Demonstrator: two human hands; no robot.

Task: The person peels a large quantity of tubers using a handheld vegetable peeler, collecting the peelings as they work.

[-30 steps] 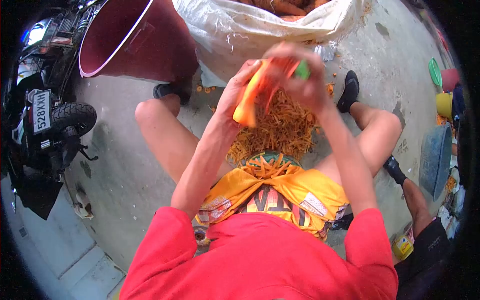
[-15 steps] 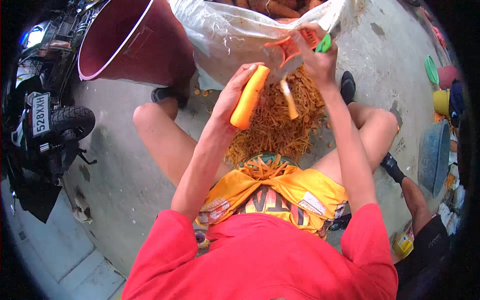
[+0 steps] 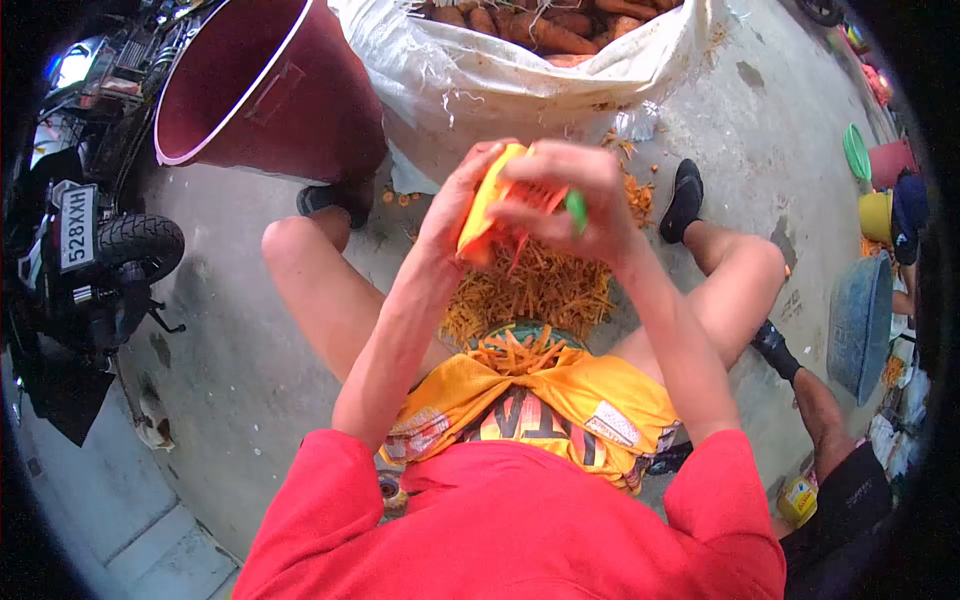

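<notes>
Carrot [image 3: 478, 208] held upright above the heap of peelings [image 3: 535, 290] | left hand [image 3: 455, 205] wraps it | right hand [image 3: 580, 195] clamps green-handled peeler [image 3: 576, 210] against it | sack of carrots [image 3: 520, 60] beyond

The carrot [image 3: 478, 208] is bright orange and smooth, with its skin off. It is held up on a slant over a heap of orange peels. The peeler [image 3: 560, 200] is green and lies against it, partly hidden.
</notes>
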